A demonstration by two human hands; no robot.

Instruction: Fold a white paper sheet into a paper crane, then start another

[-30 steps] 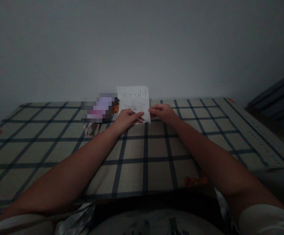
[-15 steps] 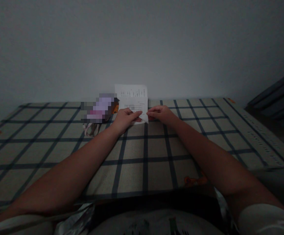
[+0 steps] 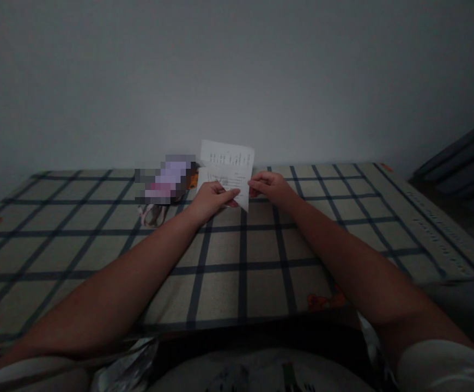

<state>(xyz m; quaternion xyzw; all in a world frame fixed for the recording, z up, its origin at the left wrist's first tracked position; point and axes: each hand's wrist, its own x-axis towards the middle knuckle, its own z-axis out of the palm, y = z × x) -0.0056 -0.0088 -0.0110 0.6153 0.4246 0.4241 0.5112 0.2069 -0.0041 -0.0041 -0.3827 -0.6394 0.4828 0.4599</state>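
Between the hands: one sheet of printed paper (image 3: 229,169), held up over the far part of the table (image 3: 241,261), close to the wall (image 3: 237,71).
Left hand: the left hand (image 3: 210,198) is closed on the lower left edge of the paper, thumb lying across the front and fingers curled behind.
Right hand: the right hand (image 3: 270,187) pinches the paper's right edge between thumb and fingertips, the other fingers loosely curled.
Paper now: it is bent along a crease, the upper part tipped to the right and the lower corner pointing down between the two hands; the print is too small to read.
Change: half a second ago the sheet stood nearly square and upright; now its top edge slants and has shifted right, and the right hand sits a little higher. Both forearms lie much as they did.
Beside the left hand: one blurred pink and lilac thing (image 3: 165,185) rests on the table just left of the paper, with a pale loop of strap (image 3: 151,216) trailing from it.
Cloth: one checked cloth (image 3: 77,239) with dark lines covers the table.
Count: two hands, one paper, one blurred thing, one cloth.
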